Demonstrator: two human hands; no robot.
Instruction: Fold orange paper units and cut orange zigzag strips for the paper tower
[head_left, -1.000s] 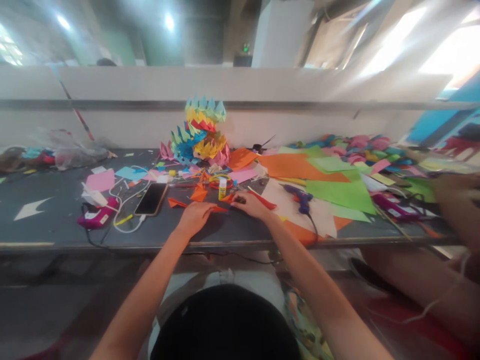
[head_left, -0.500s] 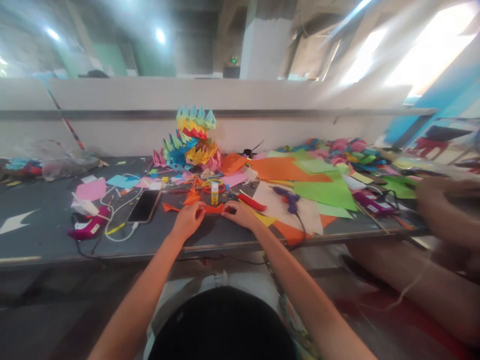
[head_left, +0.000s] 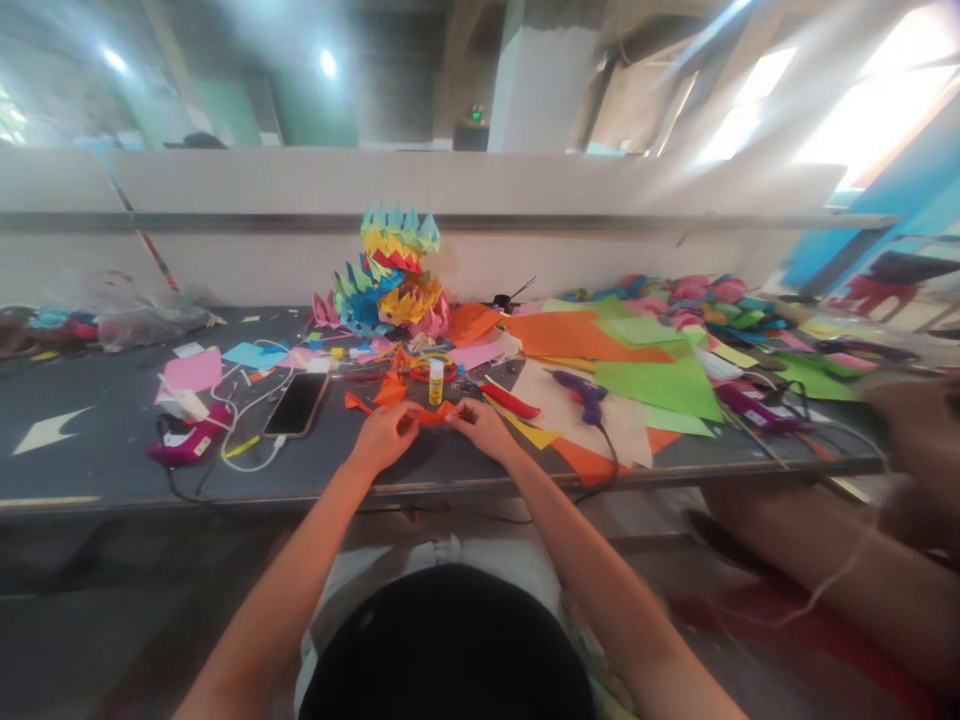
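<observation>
black top point(head_left: 442, 650), pale legwear point(head_left: 517, 563), bare forearms point(head_left: 300, 550)

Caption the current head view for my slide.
Left hand and right hand pinch a small folded orange paper piece near an upright, white-capped yellow tube.

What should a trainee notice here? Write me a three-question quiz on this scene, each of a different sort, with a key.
1. True or false: the yellow tube is lying on its side.

2. Which of these is left of the left hand?
A) glue gun
B) phone
C) green sheet

3. Fill in: the left hand and right hand hold a piece of paper coloured ____.

Key: 1. False, it stands upright. 2. B. 3. Orange.
</observation>
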